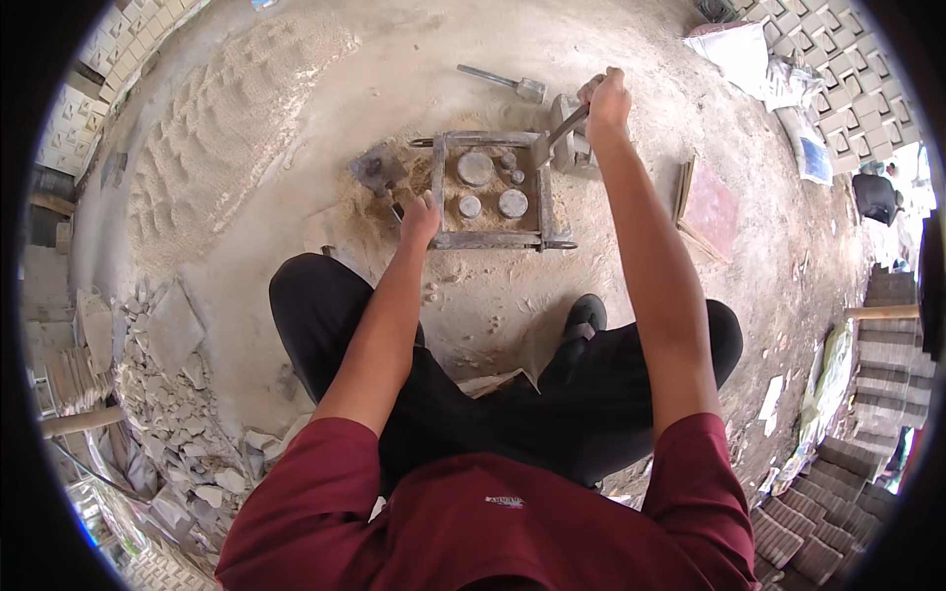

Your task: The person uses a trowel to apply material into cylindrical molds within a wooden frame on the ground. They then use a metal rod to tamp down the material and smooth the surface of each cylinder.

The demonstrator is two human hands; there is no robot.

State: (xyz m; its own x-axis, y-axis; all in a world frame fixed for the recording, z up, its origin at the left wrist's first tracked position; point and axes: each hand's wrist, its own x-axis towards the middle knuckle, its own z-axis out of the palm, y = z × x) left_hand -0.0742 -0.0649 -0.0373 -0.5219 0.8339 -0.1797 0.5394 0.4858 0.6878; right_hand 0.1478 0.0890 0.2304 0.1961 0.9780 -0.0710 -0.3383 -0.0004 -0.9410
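In front of me a rectangular mould frame lies on the dusty ground. Grey round discs, among them a large one and a smaller one, sit in the sand inside it. My left hand is closed at the frame's left side, around the handle end of a flat-bladed trowel; its fingers are partly hidden. My right hand, raised beyond the far right corner, grips a flat metal scraper. The scraper slants down to the frame's right side, its wide end against or just over the edge.
A long-handled mallet lies beyond the frame. Near my right hand is a grey block, with a reddish board farther right. A sand heap spreads at left, above broken rubble. White sacks stand far right.
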